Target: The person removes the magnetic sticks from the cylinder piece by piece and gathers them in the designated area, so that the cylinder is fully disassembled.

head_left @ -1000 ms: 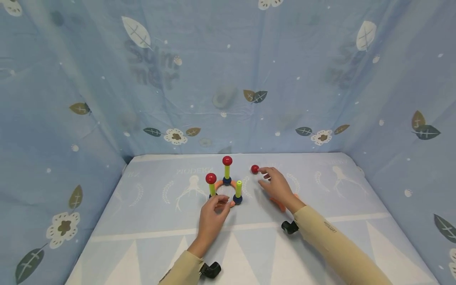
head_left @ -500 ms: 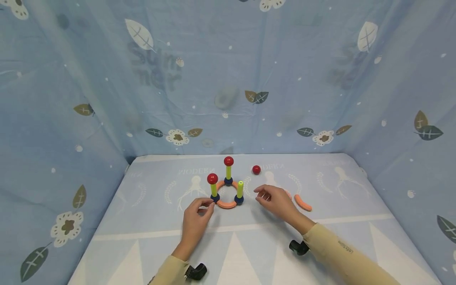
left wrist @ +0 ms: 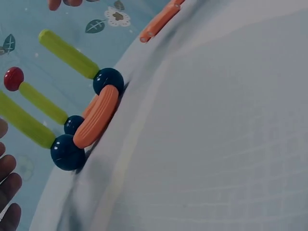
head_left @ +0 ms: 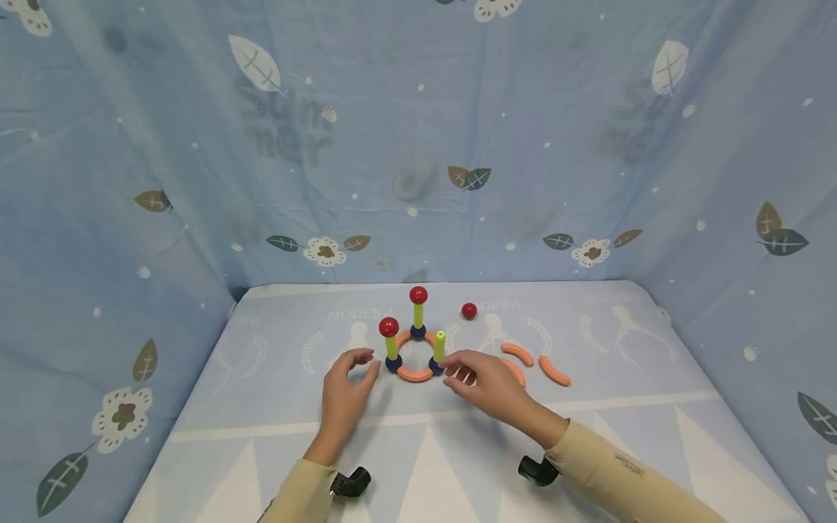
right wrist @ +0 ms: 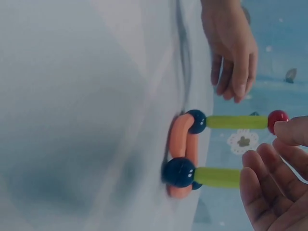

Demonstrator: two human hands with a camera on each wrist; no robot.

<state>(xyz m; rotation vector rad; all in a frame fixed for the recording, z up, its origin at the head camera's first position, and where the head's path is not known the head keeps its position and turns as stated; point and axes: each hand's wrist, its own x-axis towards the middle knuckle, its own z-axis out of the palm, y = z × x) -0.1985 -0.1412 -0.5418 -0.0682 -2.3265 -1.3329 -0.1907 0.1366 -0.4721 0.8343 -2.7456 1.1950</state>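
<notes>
A magnetic-looking toy frame stands on the table: orange curved sticks [head_left: 415, 375] and dark blue balls [right wrist: 179, 172] form a ring. Yellow-green rods [left wrist: 70, 54] rise from it. Two rods carry red balls [head_left: 389, 327]; the right rod [head_left: 440, 346] has a bare top. My left hand [head_left: 343, 396] hovers beside the left post, thumb and fingers apart, holding nothing. My right hand [head_left: 487, 385] is just right of the bare rod, fingers loosely bent. In the left wrist view, its fingertips [left wrist: 72, 2] appear apart from that rod.
A loose red ball [head_left: 468, 311] lies behind and right of the frame. Several loose orange curved sticks [head_left: 554, 371] lie to the right, one partly behind my right hand. Patterned blue cloth [head_left: 418, 145] hangs at the back and sides of the table.
My right hand has drawn back from the loose red ball toward the bare rod. My left hand has moved left, away from the frame. The frame looks unchanged.
</notes>
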